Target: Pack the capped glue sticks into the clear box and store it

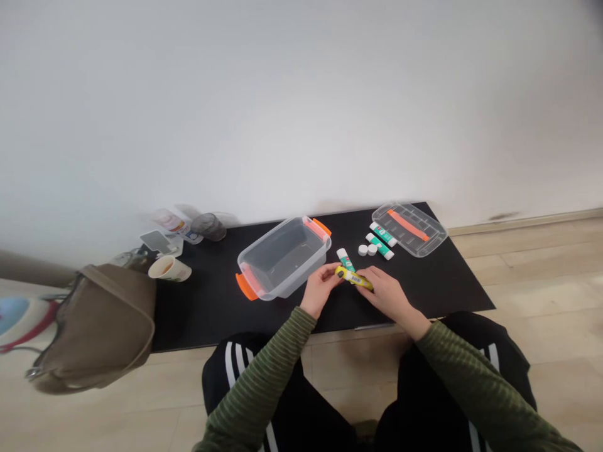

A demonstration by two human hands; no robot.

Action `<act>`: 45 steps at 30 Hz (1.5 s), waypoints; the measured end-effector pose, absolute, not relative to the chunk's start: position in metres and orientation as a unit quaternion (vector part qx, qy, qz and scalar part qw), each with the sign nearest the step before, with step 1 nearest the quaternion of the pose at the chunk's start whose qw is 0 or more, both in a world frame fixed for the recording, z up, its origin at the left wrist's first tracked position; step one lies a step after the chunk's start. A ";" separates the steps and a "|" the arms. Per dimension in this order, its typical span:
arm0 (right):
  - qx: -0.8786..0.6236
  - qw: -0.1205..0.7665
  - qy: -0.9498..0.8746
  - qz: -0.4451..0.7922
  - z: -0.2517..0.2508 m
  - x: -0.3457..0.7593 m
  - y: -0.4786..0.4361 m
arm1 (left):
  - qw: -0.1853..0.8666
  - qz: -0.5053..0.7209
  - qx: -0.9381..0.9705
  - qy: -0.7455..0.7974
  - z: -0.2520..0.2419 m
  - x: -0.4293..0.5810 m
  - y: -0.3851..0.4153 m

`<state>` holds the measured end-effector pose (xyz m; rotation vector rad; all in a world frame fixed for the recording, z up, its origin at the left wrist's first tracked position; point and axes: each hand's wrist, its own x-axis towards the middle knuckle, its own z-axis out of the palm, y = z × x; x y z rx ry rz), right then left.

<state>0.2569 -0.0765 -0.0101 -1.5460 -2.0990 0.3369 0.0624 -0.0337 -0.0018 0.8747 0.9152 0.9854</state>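
Between my two hands is a yellow stick-shaped object [353,277] with a barcode label and a dark end; its exact kind is unclear. My right hand [385,292] grips its right end, and the fingers of my left hand [321,287] are closed at its left end. Just behind it lies a green-and-white glue stick [345,258], partly hidden by the yellow object. Farther right are two more glue sticks, one [383,234] resting against the lid and one [379,246] in front of it. Beside them stand two small white round caps [362,250].
A clear plastic box [288,290] with orange handles sits left of my hands on the black table [202,314]. Its clear lid [426,250] lies at the right. Leftward are a paper cup [181,271], a dark glass [208,226], a bottle [169,221] and a brown bag [106,326].
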 end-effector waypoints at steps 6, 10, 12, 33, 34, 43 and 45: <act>-0.568 0.257 -0.773 0.118 -0.009 0.257 -0.078 | 0.696 0.441 0.389 0.412 -0.001 0.063 -0.035; -0.565 0.262 -0.773 0.119 -0.009 0.257 -0.078 | 0.699 0.440 0.387 0.409 -0.001 0.063 -0.035; -0.561 0.267 -0.775 0.119 -0.008 0.257 -0.078 | 0.702 0.437 0.387 0.409 -0.001 0.064 -0.036; -0.533 0.373 -0.605 0.460 -0.008 0.257 -0.083 | 0.709 0.400 0.453 0.363 0.004 0.058 -0.038; -0.520 0.375 -0.585 0.497 -0.010 0.256 -0.082 | 0.709 0.398 0.458 0.359 0.004 0.058 -0.038; -0.592 0.320 -0.674 0.303 -0.005 0.257 -0.070 | 0.594 0.403 0.566 0.406 -0.001 0.061 -0.033; -0.624 0.299 -0.687 0.224 -0.010 0.257 -0.064 | 0.565 0.412 0.573 0.427 -0.005 0.062 -0.032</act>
